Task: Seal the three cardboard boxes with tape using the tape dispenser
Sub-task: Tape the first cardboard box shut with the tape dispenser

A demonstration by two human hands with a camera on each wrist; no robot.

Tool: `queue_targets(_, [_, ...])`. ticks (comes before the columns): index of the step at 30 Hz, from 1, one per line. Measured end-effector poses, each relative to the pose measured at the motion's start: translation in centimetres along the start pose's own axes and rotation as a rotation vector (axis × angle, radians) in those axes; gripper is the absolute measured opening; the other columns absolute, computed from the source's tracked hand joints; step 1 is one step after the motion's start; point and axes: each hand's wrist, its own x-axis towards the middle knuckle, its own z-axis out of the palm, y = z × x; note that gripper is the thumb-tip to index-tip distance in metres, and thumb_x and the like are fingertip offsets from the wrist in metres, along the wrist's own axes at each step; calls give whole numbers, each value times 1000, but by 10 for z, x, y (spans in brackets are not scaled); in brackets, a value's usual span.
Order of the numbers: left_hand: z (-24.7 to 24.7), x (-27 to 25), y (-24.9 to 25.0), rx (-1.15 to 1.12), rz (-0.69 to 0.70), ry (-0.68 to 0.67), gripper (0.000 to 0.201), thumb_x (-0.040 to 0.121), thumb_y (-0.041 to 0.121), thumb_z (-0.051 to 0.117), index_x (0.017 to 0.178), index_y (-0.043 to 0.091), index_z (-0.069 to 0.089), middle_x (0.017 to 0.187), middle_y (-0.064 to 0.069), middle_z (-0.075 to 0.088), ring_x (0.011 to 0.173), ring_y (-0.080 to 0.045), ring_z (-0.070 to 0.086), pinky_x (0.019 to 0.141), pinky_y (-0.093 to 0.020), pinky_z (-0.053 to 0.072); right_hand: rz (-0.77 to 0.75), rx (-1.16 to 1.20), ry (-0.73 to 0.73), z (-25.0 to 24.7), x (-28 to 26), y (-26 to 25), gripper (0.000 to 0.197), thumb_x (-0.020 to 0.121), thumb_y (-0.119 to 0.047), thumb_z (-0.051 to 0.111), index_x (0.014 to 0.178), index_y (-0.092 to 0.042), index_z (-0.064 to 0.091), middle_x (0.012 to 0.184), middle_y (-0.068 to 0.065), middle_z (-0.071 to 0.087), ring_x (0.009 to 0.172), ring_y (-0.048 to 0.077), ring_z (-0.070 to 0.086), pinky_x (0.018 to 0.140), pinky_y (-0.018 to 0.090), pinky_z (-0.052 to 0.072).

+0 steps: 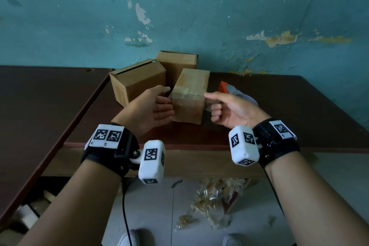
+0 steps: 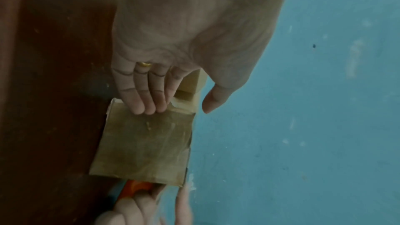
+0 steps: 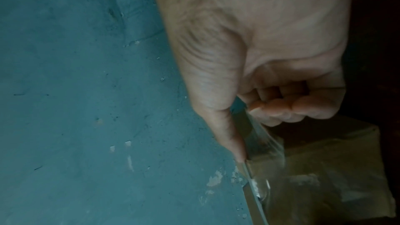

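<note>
A second dark counter (image 1: 40, 106) occupies the left of the scene, its edge meeting the main counter (image 1: 289, 106) along a diagonal seam. Three cardboard boxes cluster at the far middle of the main counter, against the teal wall (image 1: 179, 6). The left box (image 1: 137, 82) lies with its top flaps not fully closed; a dark slit shows along its upper edge. The far box (image 1: 177, 64) stands behind it, touching the wall. The near box (image 1: 189, 96) stands in front, with clear tape (image 1: 187, 95) banded across its top and down its sides.

The left hand (image 1: 151, 110) lies flat against the left face of the near box; this grip is wide, fingers (image 2: 149, 98) straight and thumb held apart over the top edge. The right hand (image 1: 229, 110) is at the right face of the same box; its grip is narrow, fingers curled, the thumb extended to the upper right edge, with a loose flap of tape running under the thumb. Whether the curled fingers pinch the tape cannot be determined.

The tape dispenser (image 1: 229, 89), orange and grey, lies on the counter just behind the right hand. Bare counter extends to the right and along the near edge. Crumpled clear wrapping (image 1: 215, 201) lies on the floor below.
</note>
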Motion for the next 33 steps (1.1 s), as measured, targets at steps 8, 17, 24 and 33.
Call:
queue_targets(8, [1, 4, -3, -189, -35, -25, 20, 97, 28, 74, 101, 10, 66, 89, -5, 66, 87, -18, 65, 82, -30, 57, -4, -64, 73, -10, 4, 1, 25, 78, -30, 87, 89, -21, 67, 80, -4, 59, 71, 12, 56, 64, 25, 45])
queue_targets(17, [6, 8, -3, -427, 72, 23, 5, 101, 2, 63, 104, 5, 66, 89, -6, 66, 88, -14, 64, 84, -23, 56, -81, -11, 57, -7, 4, 1, 20, 81, -21, 84, 97, -14, 74, 88, 3, 73, 83, 15, 69, 73, 26, 51])
queue_targets(24, [4, 4, -1, -473, 88, 7, 9, 97, -8, 60, 103, -1, 63, 100, -16, 67, 101, -23, 66, 98, -29, 57, 0, 110, 31, -8, 2, -3, 11, 81, -13, 82, 88, -10, 74, 76, 1, 64, 66, 10, 61, 62, 23, 51])
queue_targets(33, [0, 3, 2, -462, 93, 8, 12, 92, -8, 63, 98, 2, 60, 81, -13, 68, 84, -20, 69, 79, -27, 61, -24, 61, 23, -13, 3, -5, 7, 92, -11, 76, 96, -9, 71, 78, 0, 62, 69, 10, 59, 66, 24, 50])
